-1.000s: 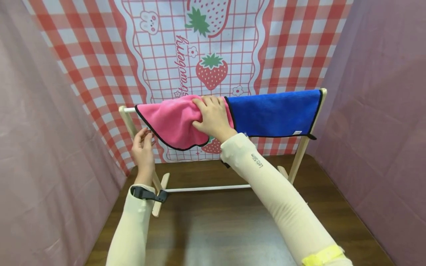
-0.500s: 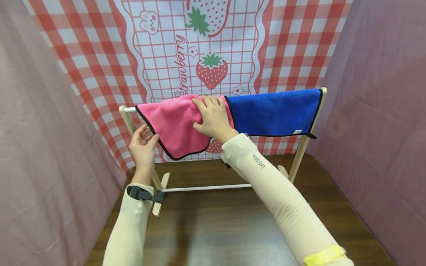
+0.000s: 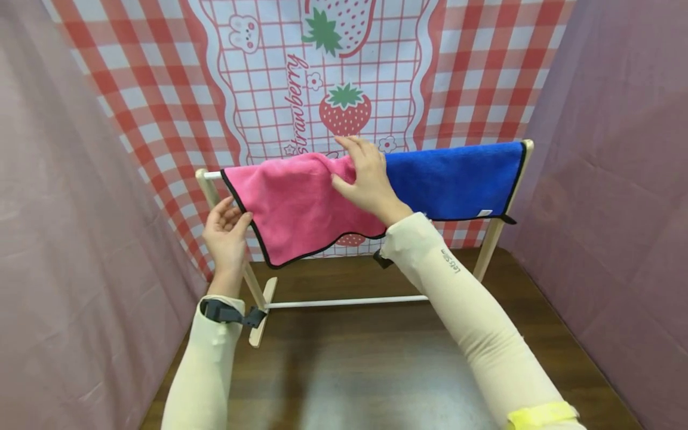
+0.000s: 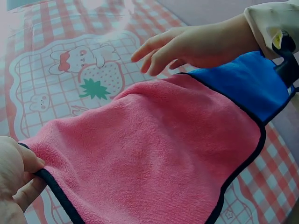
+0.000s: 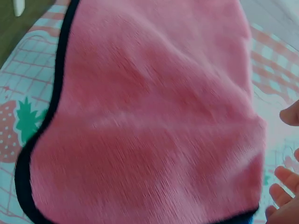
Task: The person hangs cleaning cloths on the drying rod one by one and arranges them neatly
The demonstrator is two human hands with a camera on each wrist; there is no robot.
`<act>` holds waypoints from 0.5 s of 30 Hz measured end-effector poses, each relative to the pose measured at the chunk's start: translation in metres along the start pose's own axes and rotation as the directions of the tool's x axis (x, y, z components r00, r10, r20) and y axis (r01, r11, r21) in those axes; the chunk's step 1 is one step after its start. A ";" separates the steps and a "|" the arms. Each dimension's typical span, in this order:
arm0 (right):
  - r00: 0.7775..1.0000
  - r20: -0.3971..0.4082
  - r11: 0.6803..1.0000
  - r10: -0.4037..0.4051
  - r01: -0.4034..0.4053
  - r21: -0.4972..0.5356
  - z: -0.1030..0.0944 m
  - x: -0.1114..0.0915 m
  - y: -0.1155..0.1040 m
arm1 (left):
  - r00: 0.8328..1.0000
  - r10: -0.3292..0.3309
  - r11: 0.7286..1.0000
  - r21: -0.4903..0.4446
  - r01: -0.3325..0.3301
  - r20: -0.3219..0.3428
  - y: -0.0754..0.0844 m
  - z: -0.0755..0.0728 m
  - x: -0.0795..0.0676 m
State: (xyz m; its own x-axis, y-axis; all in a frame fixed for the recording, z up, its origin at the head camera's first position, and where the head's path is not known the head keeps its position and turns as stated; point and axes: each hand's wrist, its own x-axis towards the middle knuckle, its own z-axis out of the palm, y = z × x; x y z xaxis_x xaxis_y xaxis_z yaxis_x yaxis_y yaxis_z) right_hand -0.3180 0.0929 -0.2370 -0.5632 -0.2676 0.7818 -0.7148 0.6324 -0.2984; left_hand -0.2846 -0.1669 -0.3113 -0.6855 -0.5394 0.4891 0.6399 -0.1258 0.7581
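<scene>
A pink towel (image 3: 295,206) with black edging hangs over the top rod of a drying rack (image 3: 213,175). My left hand (image 3: 223,239) pinches its black left edge between thumb and fingers, clearest in the left wrist view. Just above the towel's right part, my right hand (image 3: 371,179) hovers with fingers spread and holds nothing; a gap shows beneath it in the left wrist view. In the right wrist view, the towel fills the middle, and the right hand's fingers (image 5: 285,184) appear at the edge. The towel's top has a small raised fold.
A blue towel (image 3: 457,182) with black edging and a white tag hangs on the rack's right half. The rack's wooden feet (image 3: 263,310) stand on a dark wooden table (image 3: 349,370). Behind hangs a strawberry-print cloth (image 3: 344,60); pinkish curtains (image 3: 607,179) flank both sides.
My left hand has taken hold of the pink towel's left edge. The towel's front hangs lower and flatter. My right hand has lifted off it and moved right.
</scene>
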 end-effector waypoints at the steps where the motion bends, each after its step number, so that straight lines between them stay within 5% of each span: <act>1: 1.000 -0.026 1.000 0.000 0.000 0.024 -0.004 0.000 0.002 | 1.000 0.000 1.000 0.002 0.000 0.000 0.000 0.000 0.000; 8: 0.988 -0.129 0.988 0.083 -0.064 0.144 -0.031 -0.007 0.016 | 1.000 0.000 1.000 -0.026 0.000 0.008 0.002 0.001 -0.001; 15: 0.976 -0.091 0.972 0.196 -0.181 0.149 -0.028 -0.028 0.023 | 1.000 -0.013 1.000 -0.022 0.013 0.008 0.003 0.001 0.002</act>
State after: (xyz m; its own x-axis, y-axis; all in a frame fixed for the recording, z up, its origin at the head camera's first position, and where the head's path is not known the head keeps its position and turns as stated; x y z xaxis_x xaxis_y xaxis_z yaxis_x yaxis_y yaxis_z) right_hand -0.3077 0.1353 -0.2504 -0.6518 -0.0711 0.7551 -0.6550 0.5546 -0.5132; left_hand -0.2846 -0.1677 -0.3076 -0.6965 -0.5307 0.4830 0.6384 -0.1509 0.7548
